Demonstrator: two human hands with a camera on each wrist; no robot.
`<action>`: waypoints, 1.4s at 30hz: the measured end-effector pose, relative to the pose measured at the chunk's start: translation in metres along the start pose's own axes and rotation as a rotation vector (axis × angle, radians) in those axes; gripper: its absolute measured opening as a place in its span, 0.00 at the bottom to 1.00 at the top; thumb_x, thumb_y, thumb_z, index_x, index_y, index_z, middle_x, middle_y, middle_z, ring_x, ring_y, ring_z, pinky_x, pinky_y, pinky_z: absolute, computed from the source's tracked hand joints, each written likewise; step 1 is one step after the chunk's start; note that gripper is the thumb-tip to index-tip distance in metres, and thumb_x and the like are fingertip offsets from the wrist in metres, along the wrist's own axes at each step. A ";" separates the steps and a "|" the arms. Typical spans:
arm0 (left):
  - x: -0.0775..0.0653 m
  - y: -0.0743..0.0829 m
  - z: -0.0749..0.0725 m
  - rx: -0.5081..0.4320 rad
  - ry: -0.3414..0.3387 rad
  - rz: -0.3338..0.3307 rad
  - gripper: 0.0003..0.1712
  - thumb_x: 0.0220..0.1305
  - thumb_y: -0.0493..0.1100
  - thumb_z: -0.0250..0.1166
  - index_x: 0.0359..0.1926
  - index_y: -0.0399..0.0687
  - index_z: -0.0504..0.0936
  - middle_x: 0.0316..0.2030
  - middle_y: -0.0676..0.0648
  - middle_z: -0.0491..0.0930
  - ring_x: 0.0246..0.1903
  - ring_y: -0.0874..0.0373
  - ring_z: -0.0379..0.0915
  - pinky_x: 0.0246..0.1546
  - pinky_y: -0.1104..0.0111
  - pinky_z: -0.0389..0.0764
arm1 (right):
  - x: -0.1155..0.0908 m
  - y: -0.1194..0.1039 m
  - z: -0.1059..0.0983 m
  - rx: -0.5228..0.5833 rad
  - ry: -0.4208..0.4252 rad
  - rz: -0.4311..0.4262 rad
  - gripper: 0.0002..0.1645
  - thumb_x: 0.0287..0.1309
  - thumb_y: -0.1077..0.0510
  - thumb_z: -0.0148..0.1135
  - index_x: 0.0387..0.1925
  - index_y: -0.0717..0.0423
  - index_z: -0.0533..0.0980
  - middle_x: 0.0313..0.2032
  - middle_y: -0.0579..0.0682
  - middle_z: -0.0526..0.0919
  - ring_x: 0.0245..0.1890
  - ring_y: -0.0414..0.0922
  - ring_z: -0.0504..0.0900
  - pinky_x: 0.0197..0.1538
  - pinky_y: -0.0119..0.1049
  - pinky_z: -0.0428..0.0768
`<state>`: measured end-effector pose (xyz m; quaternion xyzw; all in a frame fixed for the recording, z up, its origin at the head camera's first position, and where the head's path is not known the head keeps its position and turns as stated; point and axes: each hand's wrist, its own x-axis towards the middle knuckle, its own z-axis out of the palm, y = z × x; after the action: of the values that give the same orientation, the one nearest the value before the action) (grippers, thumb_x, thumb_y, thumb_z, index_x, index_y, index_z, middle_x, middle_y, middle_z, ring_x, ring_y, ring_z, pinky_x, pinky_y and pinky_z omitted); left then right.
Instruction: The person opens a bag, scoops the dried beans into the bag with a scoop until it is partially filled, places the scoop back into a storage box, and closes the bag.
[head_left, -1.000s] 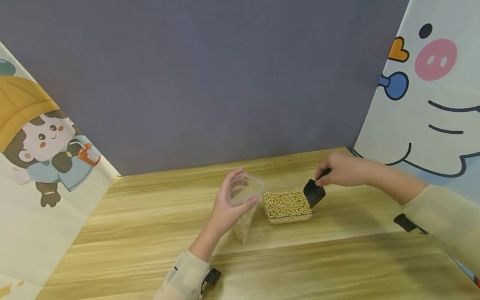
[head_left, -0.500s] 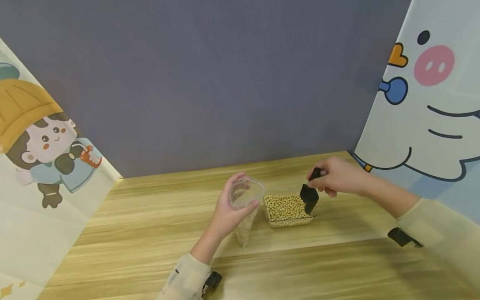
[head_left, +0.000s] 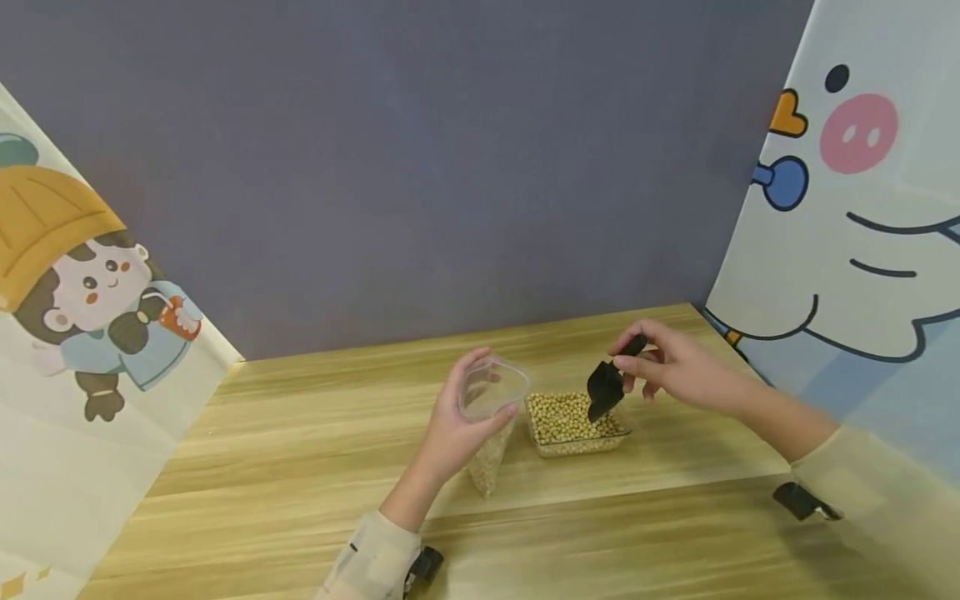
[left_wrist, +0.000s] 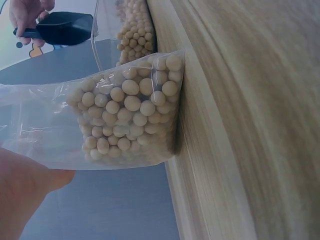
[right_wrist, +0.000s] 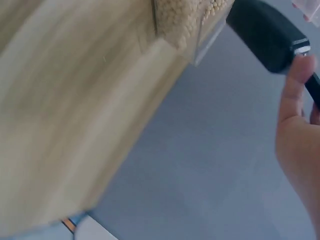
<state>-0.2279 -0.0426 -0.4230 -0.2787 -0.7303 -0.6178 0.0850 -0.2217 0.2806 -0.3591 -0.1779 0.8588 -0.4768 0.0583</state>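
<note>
My left hand (head_left: 450,425) holds a clear plastic bag (head_left: 489,467) by its top, thumb and fingers spread round the open mouth. Pale round soybeans fill the lower part of the bag (left_wrist: 130,110), whose base stands on the table in the left wrist view. My right hand (head_left: 671,367) grips a black scoop (head_left: 604,390) by the handle, blade slanting down toward the bag side. The scoop's tip overlaps the soybeans (head_left: 558,417) in a clear rectangular container (head_left: 581,448), just right of the bag. In the right wrist view, the thumb presses where handle meets blade (right_wrist: 262,37).
A wood-grain table (head_left: 300,467) lies under everything. Behind it rises a grey panel (head_left: 465,167); printed cartoon panels stand at the left (head_left: 45,467) and right (head_left: 795,275). The container's low walls (right_wrist: 202,42) enclose the loose soybeans.
My right hand has shifted the scoop down and left, from the container's right end to over the soybeans, turning its blade. My left hand and the bag stay nearly still.
</note>
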 end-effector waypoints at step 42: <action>-0.002 0.003 0.004 -0.023 -0.024 0.004 0.44 0.54 0.39 0.74 0.69 0.62 0.63 0.62 0.47 0.72 0.60 0.38 0.69 0.66 0.44 0.67 | 0.022 0.024 0.042 -0.357 0.207 -0.156 0.05 0.66 0.56 0.60 0.43 0.44 0.76 0.27 0.44 0.82 0.26 0.40 0.81 0.28 0.31 0.80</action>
<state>-0.2237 -0.0391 -0.4223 -0.2884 -0.7236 -0.6226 0.0743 -0.2367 0.2507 -0.4005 -0.2015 0.9147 -0.3358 -0.0996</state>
